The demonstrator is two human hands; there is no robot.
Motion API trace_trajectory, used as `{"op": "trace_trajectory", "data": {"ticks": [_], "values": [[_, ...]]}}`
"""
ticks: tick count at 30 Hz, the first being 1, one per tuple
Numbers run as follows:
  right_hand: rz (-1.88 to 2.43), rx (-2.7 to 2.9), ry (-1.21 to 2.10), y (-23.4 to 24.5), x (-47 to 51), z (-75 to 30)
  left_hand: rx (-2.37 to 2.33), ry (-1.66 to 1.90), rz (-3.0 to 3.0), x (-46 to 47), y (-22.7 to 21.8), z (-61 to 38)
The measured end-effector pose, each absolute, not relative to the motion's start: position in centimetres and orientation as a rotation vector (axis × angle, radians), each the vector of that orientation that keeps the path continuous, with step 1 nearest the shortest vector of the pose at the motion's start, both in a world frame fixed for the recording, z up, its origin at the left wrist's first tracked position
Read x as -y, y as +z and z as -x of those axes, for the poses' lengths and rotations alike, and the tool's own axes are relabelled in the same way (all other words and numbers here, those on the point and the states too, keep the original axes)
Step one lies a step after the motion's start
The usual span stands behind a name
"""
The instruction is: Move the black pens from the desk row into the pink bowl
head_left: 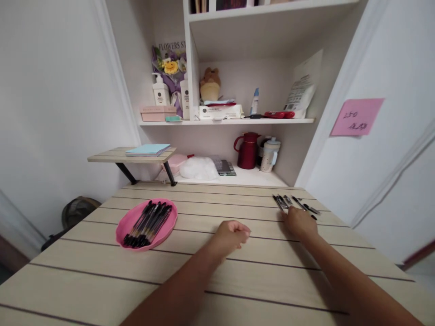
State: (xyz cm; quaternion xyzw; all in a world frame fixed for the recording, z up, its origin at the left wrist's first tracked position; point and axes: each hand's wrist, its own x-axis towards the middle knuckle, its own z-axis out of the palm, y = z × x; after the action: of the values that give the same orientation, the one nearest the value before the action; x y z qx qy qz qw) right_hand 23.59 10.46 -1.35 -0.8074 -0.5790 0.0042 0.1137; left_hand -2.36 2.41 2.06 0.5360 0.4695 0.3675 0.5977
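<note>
Pens (pixel 149 224) crowd one pink tray (pixel 127 221) uncountably, your seemingly empty left hand (pixel 231 238) half-curled, your right hand (pixel 301 223), grip hidden, at more pens (pixel 282 202).

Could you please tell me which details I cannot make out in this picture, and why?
In the head view:
Right hand: its back hides the fingertips, so any grip is unclear.
Left hand: its curl hides the palm.
Pens in the pink tray: they overlap, so no sure count.
Top-shelf items: cut off by the upper edge.
Dark container: mostly hidden by the pale tumbler.
</note>
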Motion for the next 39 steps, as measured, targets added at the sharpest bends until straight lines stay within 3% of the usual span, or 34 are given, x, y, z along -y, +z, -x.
{"op": "trace_trajectory", "data": {"ticks": [9,12,15,18,21,23,27,39], "values": [[1.987,1.598,0.511,-1.4,-8.7,-18.2,-0.928,1.146,-0.686,-4.8,-1.6,1.6],[1.578,1.587,0.891,-2.4,-6.0,-14.5,-0.761,1.223,-0.527,-5.5,-1.5,1.6],[1.342,1.762,1.042,-2.4,-4.3,-13.1,-0.689,1.241,-0.482,-5.6,-1.2,1.7],[1.383,1.968,0.800,-1.0,-5.6,-15.7,-0.722,1.240,-0.456,-5.4,-0.9,2.0],[1.831,1.895,0.189,0.6,-9.3,-20.9,-0.765,1.193,-0.463,-5.2,-0.8,2.3],[2.076,1.792,-0.001,0.9,-11.7,-24.2,-0.775,1.178,-0.495,-5.1,-0.8,2.3],[2.285,1.739,-0.022,0.0,-14.4,-27.4,-0.777,1.173,-0.567,-5.0,-0.8,2.1],[2.209,1.861,0.048,-0.8,-15.6,-27.6,-0.789,1.150,-0.645,-5.1,-1.2,2.0]]}}
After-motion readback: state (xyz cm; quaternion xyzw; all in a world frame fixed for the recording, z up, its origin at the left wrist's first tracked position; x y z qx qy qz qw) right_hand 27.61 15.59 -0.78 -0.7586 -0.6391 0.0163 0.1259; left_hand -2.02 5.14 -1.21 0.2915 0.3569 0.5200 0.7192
